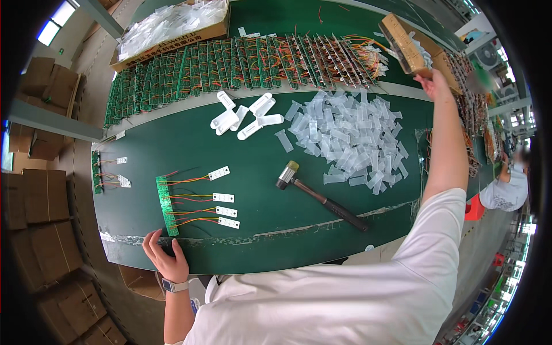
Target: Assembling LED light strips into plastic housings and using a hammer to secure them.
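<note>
My left hand [165, 257] rests at the near edge of the green table, its fingers stretched out and nothing in them. Just beyond its fingertips lies a green circuit board strip [165, 206], wired in red, yellow and black to several small white boards [223, 198]. At the far right, my outstretched right hand [435, 85] grips the near end of a tilted cardboard box [399, 43]; small pale pieces [422, 54] show inside it. Part of that hand's grip is hidden behind the box end.
A mallet [319, 198] lies mid-table beside a heap of clear plastic pieces [351, 135]. White plastic housings [247, 115] lie left of the heap. Behind stands a long row of wired circuit boards [230, 63] and a carton of clear pieces [172, 29]. Another board [96, 172] lies far left.
</note>
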Available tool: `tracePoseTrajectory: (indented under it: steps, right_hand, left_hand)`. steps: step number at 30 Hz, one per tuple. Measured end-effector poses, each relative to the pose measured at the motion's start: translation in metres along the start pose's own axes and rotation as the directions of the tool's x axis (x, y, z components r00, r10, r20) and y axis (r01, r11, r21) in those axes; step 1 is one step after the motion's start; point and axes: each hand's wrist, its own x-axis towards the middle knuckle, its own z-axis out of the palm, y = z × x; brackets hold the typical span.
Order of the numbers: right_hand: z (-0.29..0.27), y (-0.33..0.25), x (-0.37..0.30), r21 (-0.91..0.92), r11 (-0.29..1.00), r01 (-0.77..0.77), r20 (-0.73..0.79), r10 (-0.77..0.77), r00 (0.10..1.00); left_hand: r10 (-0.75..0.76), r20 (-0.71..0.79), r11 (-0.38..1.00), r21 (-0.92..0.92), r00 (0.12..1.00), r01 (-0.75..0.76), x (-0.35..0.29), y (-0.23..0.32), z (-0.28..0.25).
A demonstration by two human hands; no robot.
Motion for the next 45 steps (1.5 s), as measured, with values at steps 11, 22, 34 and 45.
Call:
tracePoseTrajectory:
  steps: [11,22,34,45]
  right_hand:
    - [-0.015,-0.065,-0.067,0.092,0.996,0.004,0.052,-0.009,0.999]
    - [0.000,-0.031,-0.069,0.095,0.995,0.041,0.108,-0.052,0.993]
    - [0.066,0.012,-0.080,-0.024,0.997,0.068,-0.068,-0.070,0.995]
    - [0.108,0.012,-0.115,-0.117,0.987,0.107,-0.067,-0.116,0.991]
  left_hand:
    - [0.035,-0.050,0.999,-0.027,0.998,-0.036,-0.002,-0.006,0.001]
    - [0.114,-0.086,0.993,-0.025,0.990,-0.117,-0.003,-0.015,0.006]
    - [0.098,-0.072,0.995,0.016,0.993,-0.098,-0.003,-0.016,0.007]
    - [0.092,-0.059,0.996,0.012,0.994,-0.091,0.000,-0.018,0.007]
